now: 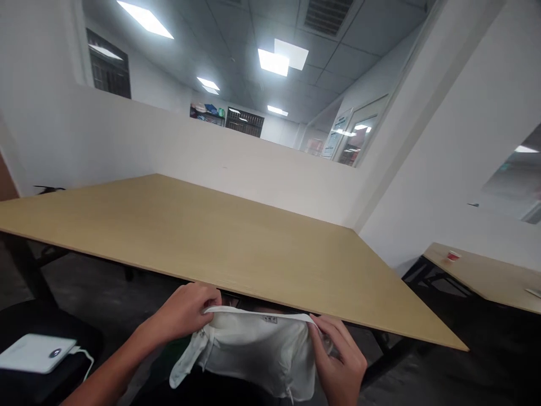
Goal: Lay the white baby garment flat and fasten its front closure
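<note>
- The white cloth (253, 347) hangs just in front of the near edge of the surface (253, 237), over the person's lap, held up between both hands.
- The left hand (195, 304) has its fingers bent and closed on the left end of the cloth's top band (253, 313).
- The right hand (338, 349) pinches the other end of that band between thumb and fingers.
- The band is drawn nearly straight between the two grips, while the body of the cloth sags in loose folds; a loose strip (183, 361) droops below the left hand.
- A small dark print (269, 319) shows near the middle of the band.
- The step in hand looks like spreading the cloth by its top edge; nothing shows it laid down yet.
- As a judgement, the next move calls for both pinches to hold firm and the band to be kept evenly taut, with the loose strip and folds guided clear of the surface's edge, where they could catch.
</note>
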{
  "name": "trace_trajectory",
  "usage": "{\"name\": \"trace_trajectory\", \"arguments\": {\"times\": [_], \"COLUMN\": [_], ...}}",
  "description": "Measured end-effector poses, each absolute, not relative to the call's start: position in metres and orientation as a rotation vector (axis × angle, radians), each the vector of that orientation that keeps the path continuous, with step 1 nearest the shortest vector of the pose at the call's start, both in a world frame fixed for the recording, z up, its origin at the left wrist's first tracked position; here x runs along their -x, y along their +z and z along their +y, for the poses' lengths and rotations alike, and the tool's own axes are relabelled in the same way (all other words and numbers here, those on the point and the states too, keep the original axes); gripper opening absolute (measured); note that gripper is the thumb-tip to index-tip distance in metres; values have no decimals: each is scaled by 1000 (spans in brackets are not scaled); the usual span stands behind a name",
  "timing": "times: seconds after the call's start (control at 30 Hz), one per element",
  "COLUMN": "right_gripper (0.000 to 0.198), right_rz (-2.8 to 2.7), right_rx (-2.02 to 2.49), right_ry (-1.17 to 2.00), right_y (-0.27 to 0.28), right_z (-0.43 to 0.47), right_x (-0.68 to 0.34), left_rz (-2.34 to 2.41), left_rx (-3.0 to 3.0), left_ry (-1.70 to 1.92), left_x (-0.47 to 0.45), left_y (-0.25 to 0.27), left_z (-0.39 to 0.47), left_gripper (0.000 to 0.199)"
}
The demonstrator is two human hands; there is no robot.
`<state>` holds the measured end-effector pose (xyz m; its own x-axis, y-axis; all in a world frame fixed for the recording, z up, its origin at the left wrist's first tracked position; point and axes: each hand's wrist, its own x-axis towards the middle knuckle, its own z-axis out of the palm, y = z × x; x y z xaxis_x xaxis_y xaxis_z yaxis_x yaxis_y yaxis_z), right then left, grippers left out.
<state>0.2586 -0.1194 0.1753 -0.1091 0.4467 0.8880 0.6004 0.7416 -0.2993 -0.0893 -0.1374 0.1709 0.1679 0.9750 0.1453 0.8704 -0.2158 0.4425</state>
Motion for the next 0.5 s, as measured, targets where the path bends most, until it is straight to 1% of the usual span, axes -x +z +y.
{"name": "trace_trajectory", "arguments": {"times": [0.07, 0.1, 0.2, 0.3, 0.5], "right_gripper": [2, 3, 16, 21, 25], "right_rz": [-1701, -1693, -1713, -1727, -1756], "right_rx": [830, 837, 881, 974, 1096], "right_ry": [-184, -175, -98, -6, 153], "right_y": [173, 172, 167, 162, 157], "right_z": [-118, -117, -113, -111, -111], "right_x": [-255, -254, -254, -261, -280], "left_rz": [1797, 1818, 1893, 1949, 1974], "left_rx": [-2180, -2175, -2150, -2101, -2056], "left_ry": [566, 566, 593, 620, 593], "left_x": [96, 99, 106, 110, 117], "left_y": [177, 180, 185, 185, 178], "left_z": [-144, -147, -150, -150, -151], "left_gripper": [22, 23, 22, 15, 24]}}
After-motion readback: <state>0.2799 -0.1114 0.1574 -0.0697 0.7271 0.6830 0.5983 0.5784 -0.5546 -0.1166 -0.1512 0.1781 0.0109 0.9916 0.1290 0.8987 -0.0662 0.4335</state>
